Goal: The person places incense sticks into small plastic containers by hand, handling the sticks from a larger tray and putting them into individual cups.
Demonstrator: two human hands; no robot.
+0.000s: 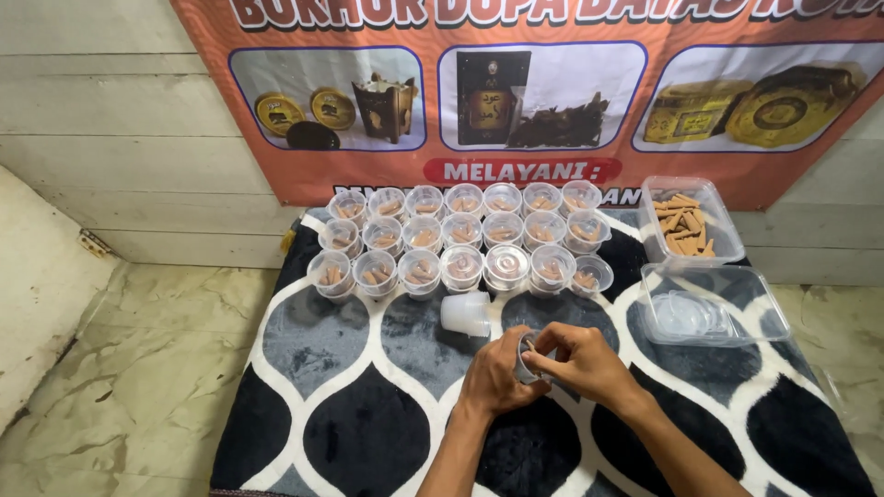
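My left hand and my right hand meet over the patterned mat, both closed around one small clear plastic cup held between them. The right hand's fingers curl over the cup's top; its contents are mostly hidden. Just beyond the hands, a short stack of empty clear cups lies on its side. Farther back stand three rows of small clear cups holding brown cone-shaped pieces, some with lids on.
A clear tub of brown cones sits at the back right, with a clear tray of round lids in front of it. The black, grey and white mat lies on a marble floor. An orange banner hangs on the white wall behind.
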